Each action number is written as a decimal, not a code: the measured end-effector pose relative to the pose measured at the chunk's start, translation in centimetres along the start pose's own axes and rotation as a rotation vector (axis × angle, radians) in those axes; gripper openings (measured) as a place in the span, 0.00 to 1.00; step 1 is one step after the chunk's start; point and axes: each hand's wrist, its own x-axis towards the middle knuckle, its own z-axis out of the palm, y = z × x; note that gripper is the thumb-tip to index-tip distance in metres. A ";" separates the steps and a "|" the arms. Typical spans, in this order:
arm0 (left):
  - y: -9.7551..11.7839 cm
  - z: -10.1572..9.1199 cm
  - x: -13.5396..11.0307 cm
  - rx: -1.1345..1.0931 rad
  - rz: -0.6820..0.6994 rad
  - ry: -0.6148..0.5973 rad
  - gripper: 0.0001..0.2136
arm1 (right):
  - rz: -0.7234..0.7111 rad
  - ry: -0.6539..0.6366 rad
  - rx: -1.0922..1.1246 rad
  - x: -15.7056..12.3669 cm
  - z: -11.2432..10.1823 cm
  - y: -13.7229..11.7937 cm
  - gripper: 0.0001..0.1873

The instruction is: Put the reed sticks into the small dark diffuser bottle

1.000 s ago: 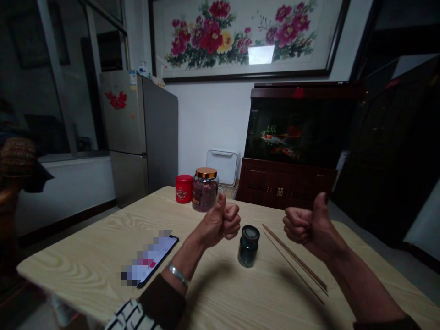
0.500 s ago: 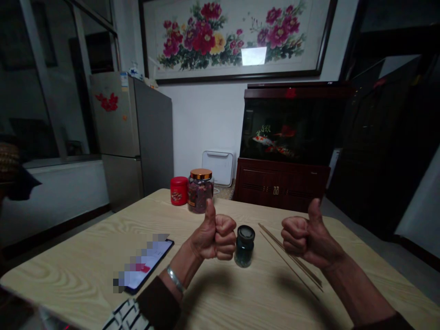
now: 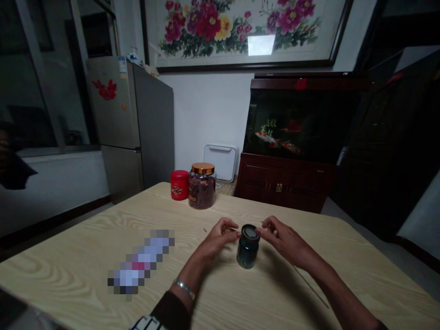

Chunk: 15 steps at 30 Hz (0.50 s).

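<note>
My left hand (image 3: pixel 218 238) and my right hand (image 3: pixel 278 238) sit low over the pale wood-grain table (image 3: pixel 79 243), one on each side of a small dark glass jar (image 3: pixel 248 247). The jar is upright with a dark lid. Both hands have curled fingers whose tips come close to the jar, and I cannot tell if they touch it. A thin wooden stick (image 3: pixel 309 286) runs from under my right forearm toward the right fingertips. A short thin sliver (image 3: pixel 205 230) shows beyond my left hand.
A pixelated phone (image 3: pixel 139 261) lies left of my hands. A large jar of dried petals (image 3: pixel 202 185) with a gold lid and a red tin (image 3: pixel 179 184) stand at the far edge. Behind the table are a fish tank (image 3: pixel 295 123) and a fridge (image 3: pixel 134 123).
Both thumbs-up fists have dropped and opened into curled fingers, moving inward to either side of the small jar. The pair of sticks is now mostly hidden under my right forearm.
</note>
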 end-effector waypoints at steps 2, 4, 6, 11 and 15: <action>-2.1 0.1 0.3 0.078 -0.035 -0.118 0.30 | -0.018 -0.027 -0.257 0.5 0.7 -0.6 0.24; -3.6 0.4 0.5 0.125 -0.019 -0.194 0.35 | -0.036 -0.091 -0.408 1.1 1.3 -1.3 0.26; -4.5 0.7 0.5 0.232 0.021 -0.179 0.33 | -0.063 -0.151 -0.502 1.8 1.9 -1.9 0.26; -4.8 0.6 0.5 0.377 0.044 -0.134 0.25 | -0.100 -0.180 -0.608 3.3 3.0 -2.1 0.21; -4.7 0.5 0.7 0.467 0.050 -0.103 0.25 | -0.108 -0.212 -0.555 3.7 2.8 -2.0 0.19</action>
